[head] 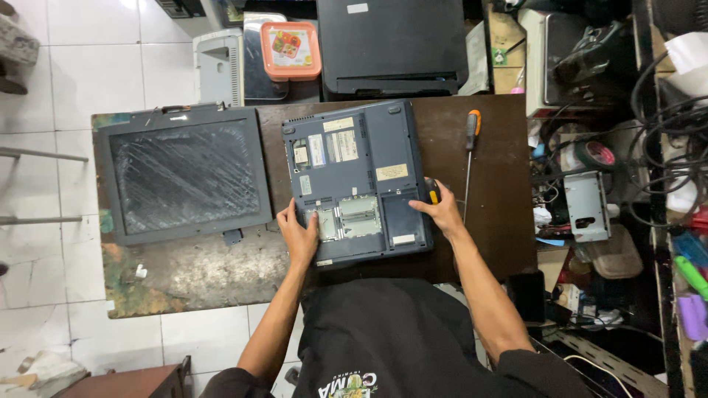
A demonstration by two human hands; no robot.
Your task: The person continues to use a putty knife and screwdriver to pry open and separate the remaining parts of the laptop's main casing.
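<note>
Between the two hands lies a blue-grey plastic laptop base (354, 180), turned underside up on the worn dark wooden worktop (199, 273). The left hand (299, 234) rests open, fingers spread on the base's near left corner. The right hand (442, 211) curls over the near right edge, touching a small black-and-yellow tool (432, 191). Just beyond the right hand lies an orange-handled screwdriver (470, 158). Well left of the left hand sits a detached grey-framed screen panel (184, 177).
</note>
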